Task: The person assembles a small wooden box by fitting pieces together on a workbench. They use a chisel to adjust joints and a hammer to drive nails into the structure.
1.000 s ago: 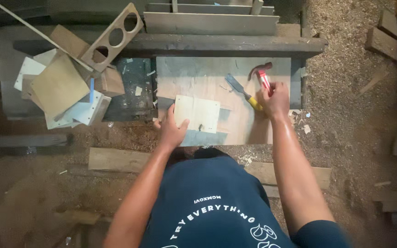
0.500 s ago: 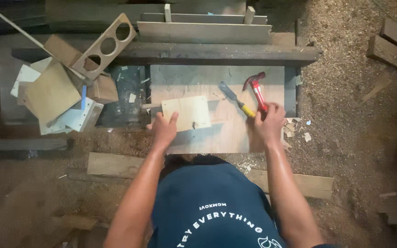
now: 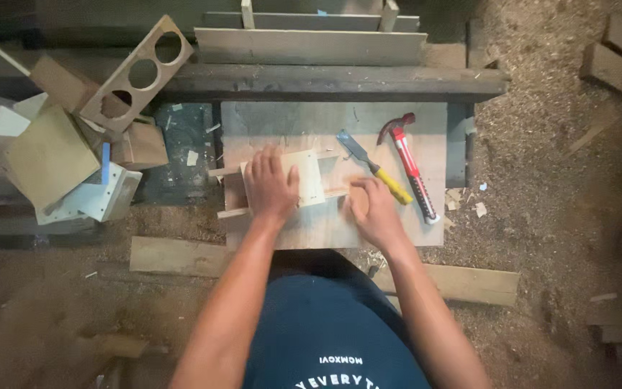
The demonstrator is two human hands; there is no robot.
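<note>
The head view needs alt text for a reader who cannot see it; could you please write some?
Seen from above, a person's left hand presses a pale wooden panel laid across thin slats on a workboard, while the right hand rests beside it. A chisel and a red hammer lie to the right, above a sawdust-covered floor.

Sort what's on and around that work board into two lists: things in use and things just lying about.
In use:
- left hand pressing the pale wood panel
- right hand beside it
- thin wood strips under the panel
- work board

Lying about:
- chisel
- hammer
- plank with three holes
- scrap box pile
</note>
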